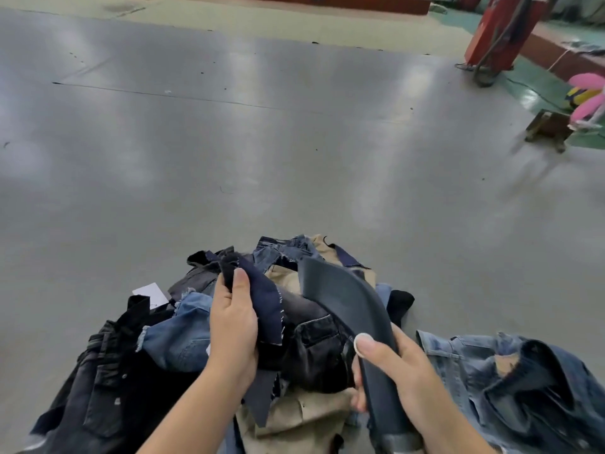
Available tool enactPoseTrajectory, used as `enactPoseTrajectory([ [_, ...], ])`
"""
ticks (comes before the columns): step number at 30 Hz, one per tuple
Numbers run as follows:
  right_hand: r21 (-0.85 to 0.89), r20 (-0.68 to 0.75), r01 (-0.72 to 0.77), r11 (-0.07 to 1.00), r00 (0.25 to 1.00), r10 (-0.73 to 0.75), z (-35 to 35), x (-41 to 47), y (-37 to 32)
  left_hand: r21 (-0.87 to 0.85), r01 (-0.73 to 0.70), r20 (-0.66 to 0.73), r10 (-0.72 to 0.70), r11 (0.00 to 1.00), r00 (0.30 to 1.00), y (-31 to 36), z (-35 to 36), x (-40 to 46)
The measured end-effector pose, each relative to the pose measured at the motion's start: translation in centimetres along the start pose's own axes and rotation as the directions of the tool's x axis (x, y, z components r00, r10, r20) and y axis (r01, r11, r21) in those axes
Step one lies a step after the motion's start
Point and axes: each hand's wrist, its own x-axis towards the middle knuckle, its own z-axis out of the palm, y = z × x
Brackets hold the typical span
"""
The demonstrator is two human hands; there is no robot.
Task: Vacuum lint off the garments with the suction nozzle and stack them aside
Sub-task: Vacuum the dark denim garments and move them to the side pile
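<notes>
A heap of garments (183,335) in black, blue denim and tan lies on the near edge of a grey table (262,142). My left hand (234,326) grips a dark navy piece of cloth (265,303) with frayed white edges, lifted a little over the heap. My right hand (393,365) holds the dark grey suction nozzle (347,299), thumb on top; its wide flat mouth points up and away, just right of the navy cloth. A light blue denim garment (510,388) lies apart at the right.
A white paper tag (149,291) sits at the heap's left edge. Beyond the table stand a red machine with a hose (501,31), a small wooden stool (548,127) and a pink object (589,96) on a green floor.
</notes>
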Motion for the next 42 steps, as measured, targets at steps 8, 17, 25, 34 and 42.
enactPoseTrajectory([
  [8, -0.326, 0.131, -0.009, 0.945, 0.990, 0.054, 1.1, -1.4, 2.5, 0.011, -0.078, -0.074, 0.079, 0.997, 0.994, 0.3, -1.1, 1.7],
  [17, -0.058, 0.129, -0.054, 0.997, 0.990, 0.061, 0.4, -0.4, 0.3, -0.022, -0.056, -0.086, 0.054, 0.998, 0.995, 0.4, -1.1, 1.7],
  [25, -0.229, 0.148, -0.026, 0.973, 0.987, 0.061, 0.8, -0.9, 1.8, 0.040, -0.162, -0.073, 0.165, 0.986, 0.984, -0.1, -1.0, 1.7],
  [34, -0.177, 0.180, -0.034, 0.984, 0.981, 0.067, 0.1, -1.0, 1.2, 0.019, -0.156, -0.116, 0.157, 0.988, 0.981, 0.4, -0.8, 1.9],
  [42, -0.094, 0.080, -0.022, 0.995, 0.996, 0.030, 0.6, -0.1, 0.7, 0.120, -0.203, 0.016, 0.202, 0.972, 0.979, -0.6, -0.9, 0.9],
])
